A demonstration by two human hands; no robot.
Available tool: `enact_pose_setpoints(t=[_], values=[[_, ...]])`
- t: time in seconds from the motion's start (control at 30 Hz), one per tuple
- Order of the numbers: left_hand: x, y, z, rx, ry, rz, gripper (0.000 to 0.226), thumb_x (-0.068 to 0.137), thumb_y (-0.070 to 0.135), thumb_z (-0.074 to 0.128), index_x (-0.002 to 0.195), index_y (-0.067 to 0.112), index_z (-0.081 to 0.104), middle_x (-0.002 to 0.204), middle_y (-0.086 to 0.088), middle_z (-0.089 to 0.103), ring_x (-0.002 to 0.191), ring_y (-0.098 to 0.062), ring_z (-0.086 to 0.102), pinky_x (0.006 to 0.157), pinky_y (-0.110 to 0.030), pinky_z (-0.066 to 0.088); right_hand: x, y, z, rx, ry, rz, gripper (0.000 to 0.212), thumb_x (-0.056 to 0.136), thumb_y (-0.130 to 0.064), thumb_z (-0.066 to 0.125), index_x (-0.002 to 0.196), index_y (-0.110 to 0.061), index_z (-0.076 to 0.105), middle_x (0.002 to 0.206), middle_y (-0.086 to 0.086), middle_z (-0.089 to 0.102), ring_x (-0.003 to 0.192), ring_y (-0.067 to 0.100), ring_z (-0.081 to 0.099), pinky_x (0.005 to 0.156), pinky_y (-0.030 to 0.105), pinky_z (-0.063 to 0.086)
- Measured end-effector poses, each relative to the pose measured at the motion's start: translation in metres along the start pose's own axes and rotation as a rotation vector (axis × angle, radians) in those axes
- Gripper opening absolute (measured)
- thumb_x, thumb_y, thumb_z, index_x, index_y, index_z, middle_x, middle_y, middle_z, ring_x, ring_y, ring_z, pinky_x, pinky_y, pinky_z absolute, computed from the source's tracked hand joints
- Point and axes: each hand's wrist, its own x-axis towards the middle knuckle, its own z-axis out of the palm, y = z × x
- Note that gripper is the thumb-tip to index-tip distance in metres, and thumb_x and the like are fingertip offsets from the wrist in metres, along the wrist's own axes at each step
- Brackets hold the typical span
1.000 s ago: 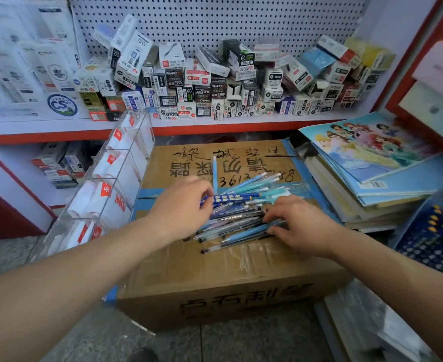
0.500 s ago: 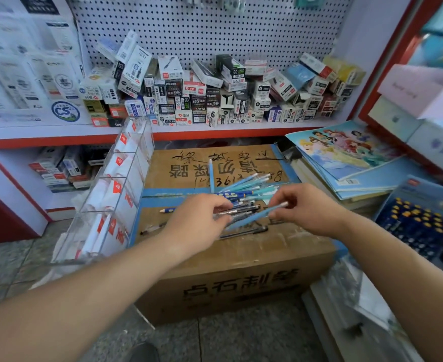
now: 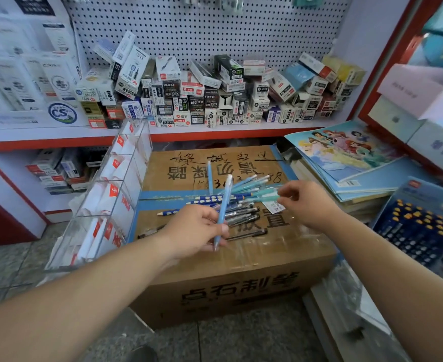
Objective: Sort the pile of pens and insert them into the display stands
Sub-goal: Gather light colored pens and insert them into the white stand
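Observation:
A pile of pens (image 3: 241, 202) lies on top of a brown cardboard box (image 3: 215, 291): light blue, teal, dotted dark blue and black ones. My left hand (image 3: 197, 229) holds one light blue pen (image 3: 223, 207) nearly upright above the near side of the pile. My right hand (image 3: 306, 202) hovers over the right end of the pile, fingers curled, pinching the tip of a teal pen (image 3: 263, 198). A clear acrylic display stand (image 3: 105, 202) with several compartments leans at the box's left side.
A shelf behind holds many small pen boxes (image 3: 210, 95) under a pegboard. Stacked notebooks (image 3: 345, 163) lie right of the box, and a blue package (image 3: 421, 223) further right. Grey tiled floor lies to the left and in front.
My left hand has taken a light blue pen from the right hand and raised it upright. My right hand has gone back to the right end of the pile. The camera view has tilted slightly.

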Motion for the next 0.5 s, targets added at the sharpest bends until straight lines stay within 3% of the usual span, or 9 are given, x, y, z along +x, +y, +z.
enact_pose_setpoints(t=[0.1,0.2,0.3,0.4,0.5], values=[[0.004,0.000,0.000,-0.130,0.006,-0.045,0.009,0.095,0.006,0.067,0.104,0.008,0.067,0.092,-0.010,0.078,0.086,-0.021,0.077,0.069,-0.030,0.062,0.018,0.015,0.012,-0.135,-0.029,0.082,0.030,0.098,-0.023,0.065,0.128,-0.021,0.066,0.125,0.005,0.067,0.100,0.019,0.065,0.088,0.034,0.055],[0.008,-0.002,0.001,-0.233,-0.011,-0.060,0.023,0.094,0.000,0.067,0.114,0.011,0.064,0.094,-0.014,0.077,0.089,-0.026,0.077,0.077,-0.039,0.063,0.029,0.022,0.020,-0.242,-0.094,0.030,0.038,0.095,-0.028,0.068,0.133,-0.023,0.062,0.126,0.008,0.062,0.105,0.020,0.061,0.094,0.035,0.052],[0.009,-0.003,0.003,-0.235,-0.012,-0.072,0.023,0.094,0.000,0.066,0.115,0.011,0.064,0.096,-0.015,0.077,0.090,-0.027,0.077,0.079,-0.042,0.063,0.036,0.024,0.020,-0.327,-0.112,-0.038,0.042,0.093,-0.032,0.071,0.133,-0.022,0.063,0.126,0.006,0.059,0.119,0.022,0.053,0.102,0.038,0.048],[0.012,-0.003,0.002,-0.237,-0.019,-0.088,0.021,0.095,0.000,0.065,0.113,0.009,0.065,0.097,-0.014,0.078,0.090,-0.027,0.077,0.077,-0.038,0.064,0.036,0.025,0.019,-0.395,-0.143,-0.059,0.029,0.092,-0.034,0.072,0.120,-0.029,0.068,0.125,0.003,0.057,0.122,0.021,0.048,0.103,0.038,0.046],[0.016,-0.003,0.002,-0.267,-0.016,-0.102,0.022,0.094,0.000,0.067,0.113,0.010,0.066,0.097,-0.014,0.078,0.091,-0.027,0.077,0.079,-0.040,0.063,0.031,0.024,0.014,-0.371,-0.139,-0.046,0.009,0.093,-0.029,0.072,0.101,-0.029,0.067,0.117,0.001,0.059,0.108,0.018,0.054,0.093,0.035,0.050]])
